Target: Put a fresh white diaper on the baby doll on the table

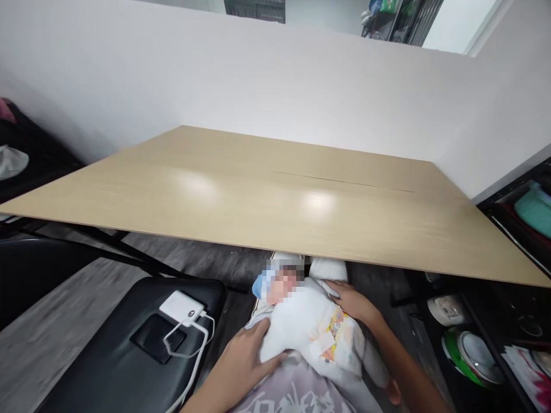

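Note:
A small figure (293,327), in white with a blue cap (257,285), lies on my lap; its face is blurred, and I cannot tell whether it is a doll or a person. Colourful print marks its white diaper (340,338). My left hand (247,353) curves around the near left side, thumb apart from the fingers. On the far right side, my right hand (353,301) holds it with the fingers laid over the white cloth. A bare foot (394,392) shows beside my right forearm. My grey printed shirt (293,393) is below.
A light wooden table (258,201) spans the view ahead, against a white wall (275,86). On the black chair (112,355) at left lie a white power bank (182,308), a cable (196,367) and a dark phone (155,339). Dark shelves (477,310) with household items stand at right.

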`<state>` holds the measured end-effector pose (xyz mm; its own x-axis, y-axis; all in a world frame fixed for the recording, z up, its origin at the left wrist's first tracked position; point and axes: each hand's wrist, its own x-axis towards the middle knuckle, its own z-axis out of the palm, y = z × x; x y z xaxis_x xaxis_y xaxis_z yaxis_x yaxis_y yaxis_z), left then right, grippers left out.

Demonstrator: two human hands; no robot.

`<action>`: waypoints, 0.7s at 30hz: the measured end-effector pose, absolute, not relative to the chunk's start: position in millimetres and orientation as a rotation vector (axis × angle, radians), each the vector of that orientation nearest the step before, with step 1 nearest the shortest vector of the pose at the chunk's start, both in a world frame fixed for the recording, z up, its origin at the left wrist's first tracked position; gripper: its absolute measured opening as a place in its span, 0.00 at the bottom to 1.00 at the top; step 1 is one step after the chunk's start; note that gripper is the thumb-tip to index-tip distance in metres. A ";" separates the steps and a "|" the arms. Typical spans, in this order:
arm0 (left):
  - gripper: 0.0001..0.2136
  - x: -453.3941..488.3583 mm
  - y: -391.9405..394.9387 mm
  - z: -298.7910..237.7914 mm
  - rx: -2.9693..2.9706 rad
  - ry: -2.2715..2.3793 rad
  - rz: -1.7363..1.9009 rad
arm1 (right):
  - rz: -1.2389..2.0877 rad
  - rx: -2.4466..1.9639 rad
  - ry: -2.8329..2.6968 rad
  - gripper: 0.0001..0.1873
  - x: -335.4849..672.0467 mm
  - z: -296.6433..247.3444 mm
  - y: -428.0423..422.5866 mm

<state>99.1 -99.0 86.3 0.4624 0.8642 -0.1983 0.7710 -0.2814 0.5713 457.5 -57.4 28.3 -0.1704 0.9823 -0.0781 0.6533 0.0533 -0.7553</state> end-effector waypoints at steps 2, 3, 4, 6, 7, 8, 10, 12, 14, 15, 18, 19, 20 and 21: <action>0.18 97.3 -96.7 89.6 2.184 1.333 0.212 | 0.925 -1.621 -1.869 0.24 463.9 21.6 -62.9; 0.17 96.4 -94.9 91.7 2.225 1.325 0.240 | 0.931 -1.617 -1.864 0.24 466.0 19.5 -65.4; 0.16 96.1 -92.4 94.0 2.262 1.321 0.282 | 0.940 -1.614 -1.848 0.24 467.3 17.8 -67.3; 0.14 99.1 -85.4 98.4 2.312 1.324 0.393 | 0.991 -1.625 -1.809 0.25 467.3 14.4 -68.5; 0.13 102.8 -81.2 100.2 2.322 1.315 0.449 | 1.030 -1.642 -1.791 0.26 466.4 12.2 -67.9; 0.12 108.0 -76.8 101.8 2.322 1.289 0.501 | 1.071 -1.660 -1.772 0.27 465.0 9.6 -66.7; 0.09 120.9 -68.8 104.2 2.306 1.179 0.575 | 1.145 -1.664 -1.730 0.28 461.8 2.7 -64.0; 0.08 133.8 -62.9 106.3 2.288 1.042 0.584 | 1.191 -1.625 -1.672 0.27 459.1 -6.0 -62.0; 0.08 142.8 -59.3 108.4 2.269 0.948 0.534 | 1.201 -1.592 -1.609 0.26 457.5 -15.2 -61.4; 0.08 145.2 -58.3 109.4 2.256 0.923 0.501 | 1.201 -1.587 -1.585 0.25 456.9 -19.4 -61.5; 0.10 145.5 -58.2 109.9 2.194 0.914 0.460 | 1.206 -1.580 -1.543 0.27 454.9 -28.2 -61.3; 0.10 144.1 -59.0 108.8 2.173 0.926 0.465 | 1.210 -1.574 -1.538 0.28 453.6 -29.8 -60.7; 0.10 142.4 -60.2 106.9 2.154 0.942 0.477 | 1.212 -1.569 -1.535 0.29 451.9 -31.0 -59.9; 0.10 140.5 -61.6 104.5 2.138 0.960 0.497 | 1.213 -1.567 -1.532 0.29 450.1 -31.7 -58.8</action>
